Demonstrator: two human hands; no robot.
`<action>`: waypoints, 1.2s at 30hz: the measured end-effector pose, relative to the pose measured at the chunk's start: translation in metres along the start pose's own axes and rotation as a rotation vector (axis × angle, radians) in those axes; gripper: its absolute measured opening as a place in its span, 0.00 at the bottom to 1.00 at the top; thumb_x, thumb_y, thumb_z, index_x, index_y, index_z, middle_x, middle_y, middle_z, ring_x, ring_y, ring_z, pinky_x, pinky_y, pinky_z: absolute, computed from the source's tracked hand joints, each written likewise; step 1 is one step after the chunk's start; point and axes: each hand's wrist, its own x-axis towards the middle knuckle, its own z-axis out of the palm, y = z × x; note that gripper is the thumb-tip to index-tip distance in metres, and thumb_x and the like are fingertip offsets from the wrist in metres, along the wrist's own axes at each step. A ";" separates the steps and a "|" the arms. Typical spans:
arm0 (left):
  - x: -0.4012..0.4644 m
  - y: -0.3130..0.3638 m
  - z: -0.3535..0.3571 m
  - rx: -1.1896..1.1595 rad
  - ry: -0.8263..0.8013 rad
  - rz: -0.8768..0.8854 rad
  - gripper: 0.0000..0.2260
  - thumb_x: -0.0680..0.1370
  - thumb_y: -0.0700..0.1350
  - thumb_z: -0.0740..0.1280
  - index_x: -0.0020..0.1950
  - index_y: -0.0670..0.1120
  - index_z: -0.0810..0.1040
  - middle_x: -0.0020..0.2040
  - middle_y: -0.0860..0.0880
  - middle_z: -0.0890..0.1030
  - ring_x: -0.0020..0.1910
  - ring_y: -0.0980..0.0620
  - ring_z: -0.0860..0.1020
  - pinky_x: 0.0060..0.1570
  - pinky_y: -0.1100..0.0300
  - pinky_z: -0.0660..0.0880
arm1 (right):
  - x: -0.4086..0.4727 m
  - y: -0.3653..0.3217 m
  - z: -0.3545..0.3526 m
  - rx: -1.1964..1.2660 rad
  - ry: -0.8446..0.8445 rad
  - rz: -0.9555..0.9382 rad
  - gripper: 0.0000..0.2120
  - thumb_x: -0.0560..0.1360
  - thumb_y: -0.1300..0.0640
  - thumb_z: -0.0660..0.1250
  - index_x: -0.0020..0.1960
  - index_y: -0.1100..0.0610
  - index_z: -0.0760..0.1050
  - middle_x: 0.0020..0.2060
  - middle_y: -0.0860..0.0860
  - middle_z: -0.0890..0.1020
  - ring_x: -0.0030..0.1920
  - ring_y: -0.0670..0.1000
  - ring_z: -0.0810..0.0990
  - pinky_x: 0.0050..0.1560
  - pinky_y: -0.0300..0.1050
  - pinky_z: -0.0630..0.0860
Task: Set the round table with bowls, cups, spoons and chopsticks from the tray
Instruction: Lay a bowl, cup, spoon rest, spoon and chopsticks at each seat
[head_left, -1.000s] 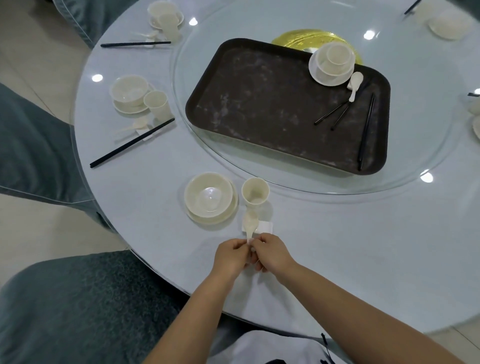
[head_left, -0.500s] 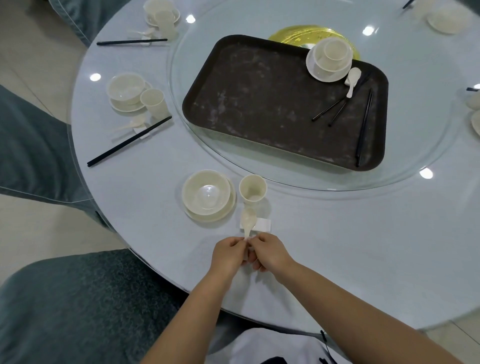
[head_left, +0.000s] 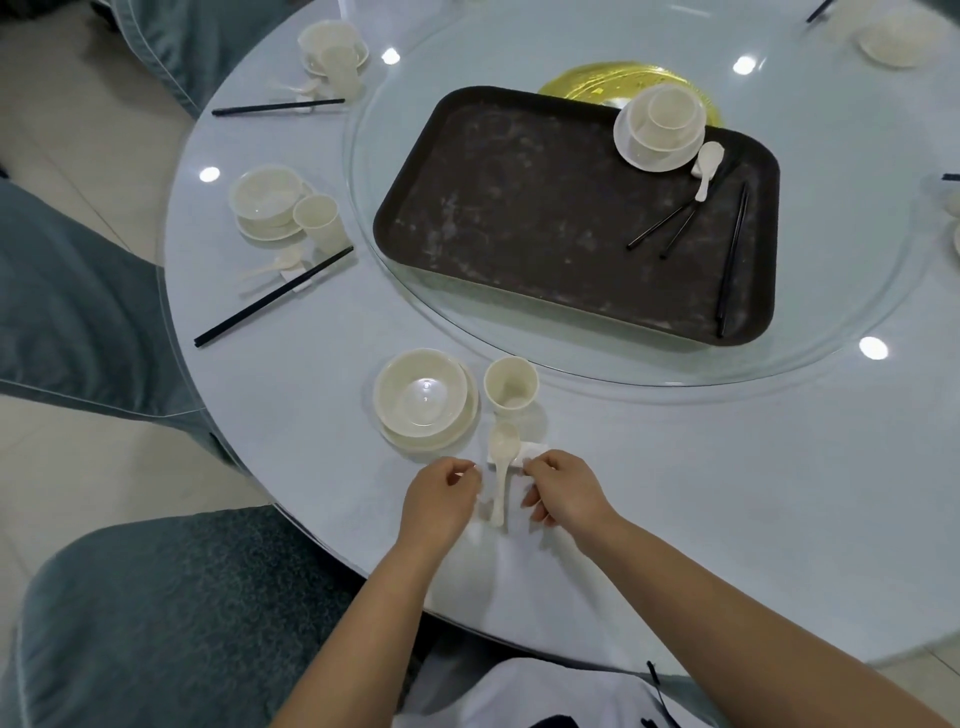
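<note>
On the round table (head_left: 675, 493), just in front of me, stands a cream bowl (head_left: 423, 397) on a saucer with a cup (head_left: 510, 384) to its right. A cream spoon (head_left: 502, 470) lies below the cup, its head on a small white rest (head_left: 534, 449). My left hand (head_left: 441, 501) hovers left of the spoon's handle, fingers loosely curled and holding nothing. My right hand (head_left: 563, 491) is on the right, its index fingertip at the rest's edge. The dark tray (head_left: 519, 208) holds a bowl with a cup inside (head_left: 660, 127), a spoon (head_left: 706, 166) and black chopsticks (head_left: 670, 228).
The tray sits on a glass turntable (head_left: 831, 338) over a gold disc (head_left: 623, 78). Laid settings with chopsticks are at the left (head_left: 267, 200) and far left (head_left: 332, 49); more dishes show at the right edge. Blue-grey chairs (head_left: 130, 623) surround the table.
Both hands were pinched together on the spoon's handle; now they have let go and parted to either side. The spoon lies on its rest.
</note>
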 end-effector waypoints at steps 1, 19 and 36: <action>0.001 0.005 -0.005 -0.004 0.026 0.025 0.07 0.78 0.48 0.64 0.46 0.49 0.81 0.43 0.52 0.83 0.45 0.53 0.81 0.52 0.53 0.79 | 0.000 -0.002 -0.003 0.021 0.014 -0.003 0.11 0.79 0.53 0.59 0.45 0.58 0.76 0.32 0.53 0.82 0.27 0.50 0.78 0.29 0.40 0.72; 0.043 0.149 0.026 0.022 -0.030 0.338 0.05 0.79 0.47 0.65 0.48 0.51 0.81 0.43 0.53 0.83 0.46 0.53 0.82 0.50 0.54 0.79 | 0.041 -0.073 -0.158 0.345 0.351 -0.091 0.07 0.80 0.56 0.62 0.47 0.57 0.77 0.35 0.55 0.81 0.30 0.51 0.78 0.29 0.40 0.74; 0.142 0.246 0.121 0.262 -0.177 0.377 0.07 0.79 0.45 0.66 0.52 0.46 0.82 0.46 0.50 0.84 0.48 0.52 0.80 0.52 0.57 0.75 | 0.150 -0.095 -0.266 -0.446 0.566 -0.091 0.07 0.78 0.56 0.62 0.47 0.61 0.71 0.34 0.52 0.73 0.37 0.56 0.75 0.38 0.44 0.70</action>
